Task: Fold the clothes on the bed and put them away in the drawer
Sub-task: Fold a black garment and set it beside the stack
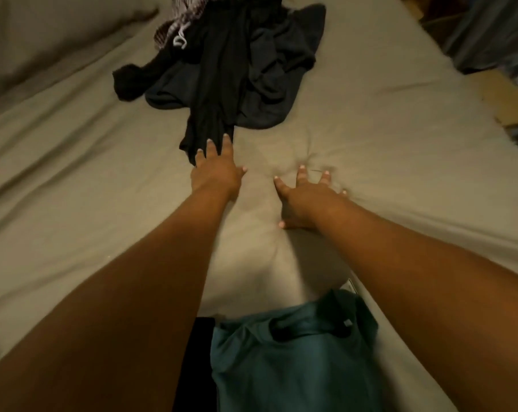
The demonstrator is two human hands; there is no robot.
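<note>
Lying lengthwise straight ahead, the black garment (222,84) touches the straight-fingered left hand (217,172); the right hand (306,200), splayed, presses the bed (385,129).

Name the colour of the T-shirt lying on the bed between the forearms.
Dark teal. The teal cloth T-shirt shows best in the head view, the only one.

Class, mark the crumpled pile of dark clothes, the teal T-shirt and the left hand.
crumpled pile of dark clothes (237,69): head view, heap's middle.
teal T-shirt (281,367): head view, below the collar.
left hand (216,171): head view, back of hand.
</note>
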